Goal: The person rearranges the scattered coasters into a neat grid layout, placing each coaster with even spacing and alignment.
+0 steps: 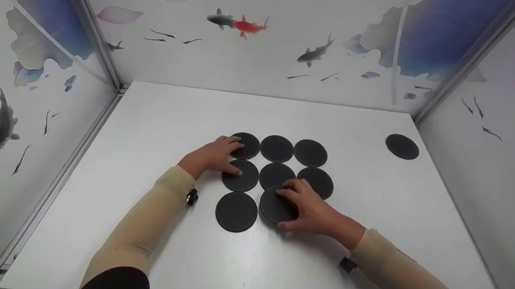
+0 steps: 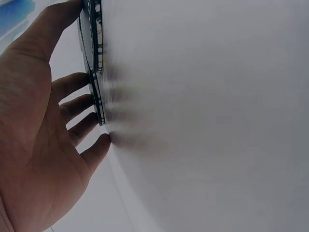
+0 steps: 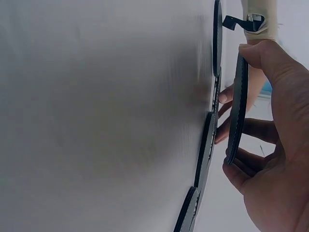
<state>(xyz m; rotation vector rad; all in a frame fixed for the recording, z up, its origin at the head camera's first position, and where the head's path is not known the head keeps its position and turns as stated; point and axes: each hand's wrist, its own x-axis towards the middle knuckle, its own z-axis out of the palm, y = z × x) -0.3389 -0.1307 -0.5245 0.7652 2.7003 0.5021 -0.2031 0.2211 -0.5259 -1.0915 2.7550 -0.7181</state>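
Note:
Black round coasters with stitched rims lie in close rows on the white table. My left hand, its fingers spread, rests fingertips on the far left coaster and its thumb on the middle left coaster. With thumb and fingertips my right hand grips a coaster by its edge. The right wrist view shows that held coaster raised off the table and slightly tilted. It hangs right of the near left coaster. The right hand partly hides the middle right coaster.
A lone coaster lies toward the table's far right. More coasters, such as the far middle one and far right one, complete the back row. Printed fish panels wall the white table at back and sides.

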